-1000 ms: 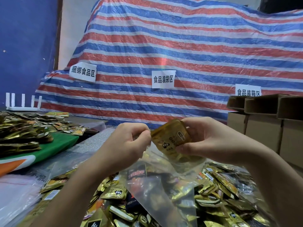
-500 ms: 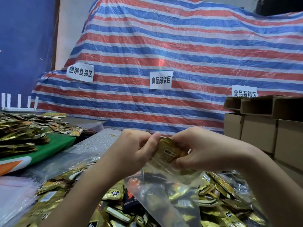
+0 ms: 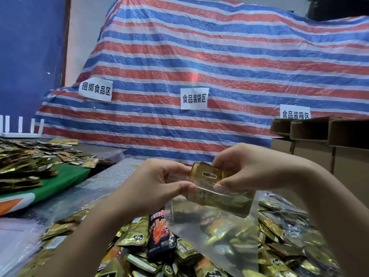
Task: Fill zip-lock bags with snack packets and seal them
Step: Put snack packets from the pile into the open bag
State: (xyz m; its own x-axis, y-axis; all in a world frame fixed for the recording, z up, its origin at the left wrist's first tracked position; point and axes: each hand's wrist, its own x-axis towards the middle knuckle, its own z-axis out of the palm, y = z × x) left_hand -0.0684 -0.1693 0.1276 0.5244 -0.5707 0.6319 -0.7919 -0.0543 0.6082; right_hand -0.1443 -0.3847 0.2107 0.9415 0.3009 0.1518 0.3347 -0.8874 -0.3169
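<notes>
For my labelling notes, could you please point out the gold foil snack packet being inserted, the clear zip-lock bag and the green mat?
Gold foil snack packet (image 3: pixel 207 173), head view, printed face.
Clear zip-lock bag (image 3: pixel 215 232), head view, front panel.
Green mat (image 3: pixel 65 177), head view, bare top.

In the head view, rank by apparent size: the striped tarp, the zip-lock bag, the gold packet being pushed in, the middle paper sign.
1. Striped tarp
2. Zip-lock bag
3. Gold packet and middle paper sign: they look alike, and the packet is nearer the camera, so unranked.
</notes>
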